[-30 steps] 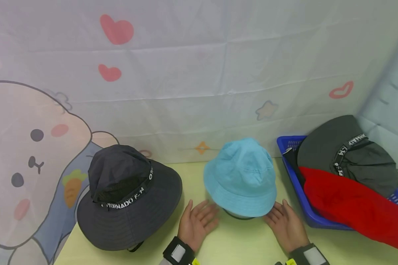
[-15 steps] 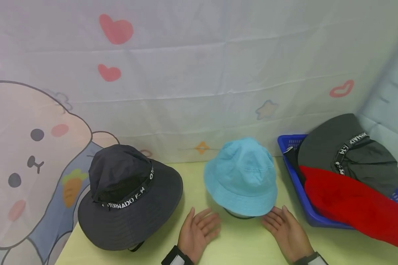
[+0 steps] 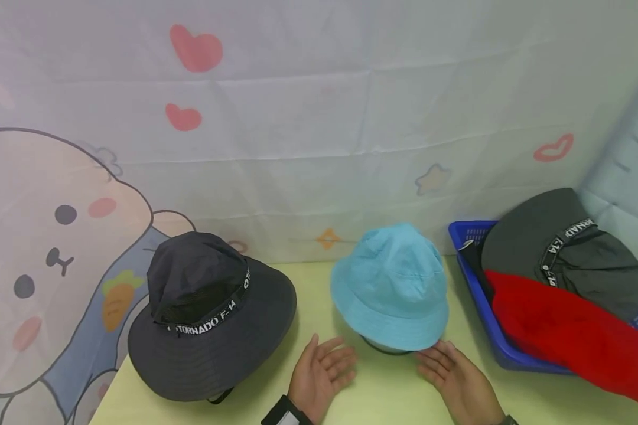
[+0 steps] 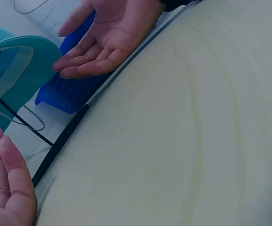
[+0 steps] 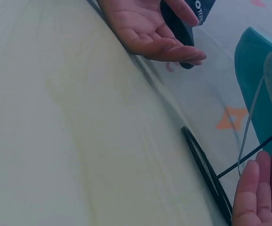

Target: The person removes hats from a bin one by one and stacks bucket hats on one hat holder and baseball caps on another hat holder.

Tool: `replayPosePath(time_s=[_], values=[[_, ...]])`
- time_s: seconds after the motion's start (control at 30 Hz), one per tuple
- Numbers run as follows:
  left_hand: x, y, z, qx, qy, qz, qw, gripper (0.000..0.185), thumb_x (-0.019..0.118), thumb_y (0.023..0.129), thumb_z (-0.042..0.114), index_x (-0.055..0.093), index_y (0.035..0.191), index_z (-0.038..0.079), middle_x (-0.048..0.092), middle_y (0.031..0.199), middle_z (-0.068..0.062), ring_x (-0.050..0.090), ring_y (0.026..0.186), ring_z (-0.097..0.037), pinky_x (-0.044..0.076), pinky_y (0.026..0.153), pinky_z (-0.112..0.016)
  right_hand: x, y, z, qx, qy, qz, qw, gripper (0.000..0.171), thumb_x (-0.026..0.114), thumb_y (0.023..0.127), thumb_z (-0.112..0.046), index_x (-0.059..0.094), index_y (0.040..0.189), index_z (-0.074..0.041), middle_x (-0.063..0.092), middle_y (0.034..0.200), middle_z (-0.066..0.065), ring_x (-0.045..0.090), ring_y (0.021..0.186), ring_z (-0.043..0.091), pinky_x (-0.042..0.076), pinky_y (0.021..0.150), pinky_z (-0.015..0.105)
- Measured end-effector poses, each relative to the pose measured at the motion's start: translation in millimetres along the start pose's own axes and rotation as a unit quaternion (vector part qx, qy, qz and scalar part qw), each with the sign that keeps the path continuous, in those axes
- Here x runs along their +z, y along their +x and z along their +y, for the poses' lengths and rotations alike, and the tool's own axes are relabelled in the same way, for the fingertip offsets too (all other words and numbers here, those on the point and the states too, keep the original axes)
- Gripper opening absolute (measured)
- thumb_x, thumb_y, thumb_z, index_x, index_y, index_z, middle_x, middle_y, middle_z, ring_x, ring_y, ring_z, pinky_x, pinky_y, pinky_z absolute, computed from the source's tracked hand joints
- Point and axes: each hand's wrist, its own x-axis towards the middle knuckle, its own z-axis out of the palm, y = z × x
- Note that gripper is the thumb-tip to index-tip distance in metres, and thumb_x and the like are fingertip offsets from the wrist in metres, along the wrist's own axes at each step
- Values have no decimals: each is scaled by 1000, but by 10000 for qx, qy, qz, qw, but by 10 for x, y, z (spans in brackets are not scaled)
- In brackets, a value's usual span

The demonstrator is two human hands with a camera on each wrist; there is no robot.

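A light blue bucket hat (image 3: 390, 289) sits in the middle on a black wire stand (image 5: 206, 169), whose rod and base show in the wrist views. Below its brim on the left, my left hand (image 3: 321, 381) lies palm up with relaxed, spread fingers, apart from the hat and holding nothing. My right hand (image 3: 459, 378) is also palm up with extended fingers. Its fingertips are at the brim's lower right edge; whether they touch it I cannot tell. A dark grey wide-brimmed hat (image 3: 212, 319) with a lettered band stands left of my left hand.
To the right, a blue plastic basket (image 3: 502, 354) holds another dark grey hat (image 3: 526, 236) and a red cloth item (image 3: 553, 324) hanging over its front rim. The pale yellow table (image 3: 383, 395) meets a printed cloth backdrop (image 3: 308, 136) behind.
Both hands have shifted slightly down toward the near edge, still with fingers extended. The view has drifted a little; the hats and basket keep their places.
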Motion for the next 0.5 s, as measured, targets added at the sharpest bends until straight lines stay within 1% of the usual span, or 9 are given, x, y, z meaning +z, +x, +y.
replayPosePath(time_s=[0.1, 0.2, 0.23, 0.33, 0.37, 0.4, 0.43, 0.47, 0.5], values=[[26, -17, 28, -20, 117, 67, 9999, 56, 39, 108, 46, 48, 145, 5, 74, 113, 4, 68, 108, -12, 54, 93, -30, 40, 5, -31, 33, 138, -326, 9994, 48, 18, 113, -27, 62, 131, -20, 66, 132, -3, 59, 129, 13, 47, 111, 30], [71, -16, 58, 164, 281, 80, 9994, 39, 40, 108, 37, 59, 132, 13, 74, 104, 10, 67, 100, -9, 53, 89, -28, 69, -11, -81, 64, -87, -448, 9989, 51, 15, 113, -25, 61, 135, -23, 65, 135, -5, 59, 129, 10, 48, 109, 29], [91, -15, 68, 261, 346, 88, 9990, 35, 41, 108, 35, 61, 128, 14, 73, 101, 11, 67, 98, -8, 53, 87, -27, 78, -23, -94, 70, -254, -353, 9990, 51, 15, 113, -24, 61, 136, -25, 66, 135, -7, 59, 128, 9, 49, 108, 28], [132, -8, 91, 627, 516, 151, 9966, 26, 43, 107, 28, 63, 119, 15, 72, 97, 10, 66, 92, -8, 52, 82, -25, 100, -77, -120, 249, -709, 398, 9964, 45, 21, 113, -24, 63, 126, -31, 67, 128, -9, 63, 121, 6, 52, 102, 25], [143, -10, 99, 731, 556, 198, 9956, 24, 45, 106, 26, 63, 116, 15, 71, 96, 9, 66, 90, -8, 51, 80, -25, 105, -96, -124, 346, -768, 668, 9942, 41, 24, 113, -24, 63, 122, -31, 68, 125, -9, 63, 118, 5, 52, 101, 24], [151, -15, 109, 815, 602, 249, 9945, 22, 46, 106, 25, 64, 113, 15, 71, 94, 9, 65, 88, -8, 50, 78, -24, 102, -115, -130, 419, -743, 793, 9932, 39, 25, 113, -23, 63, 119, -31, 67, 124, -10, 64, 117, 5, 53, 100, 24], [158, -23, 120, 868, 630, 295, 9938, 20, 46, 105, 24, 64, 111, 15, 70, 93, 8, 64, 87, -8, 50, 77, -24, 99, -134, -139, 491, -675, 816, 9932, 38, 25, 113, -23, 62, 118, -32, 67, 123, -10, 64, 117, 5, 52, 101, 23], [160, -29, 133, 918, 653, 320, 9931, 19, 47, 105, 23, 64, 108, 16, 70, 93, 8, 64, 86, -8, 50, 77, -23, 91, -153, -151, 543, -524, 702, 9947, 39, 24, 113, -22, 62, 119, -31, 66, 124, -10, 64, 118, 6, 52, 102, 24], [164, -37, 149, 962, 681, 329, 9925, 18, 47, 105, 22, 64, 107, 16, 69, 92, 8, 63, 85, -8, 49, 76, -23, 81, -166, -165, 550, -331, 420, 9971, 42, 22, 113, -21, 62, 121, -29, 66, 126, -9, 63, 120, 6, 51, 104, 24]])
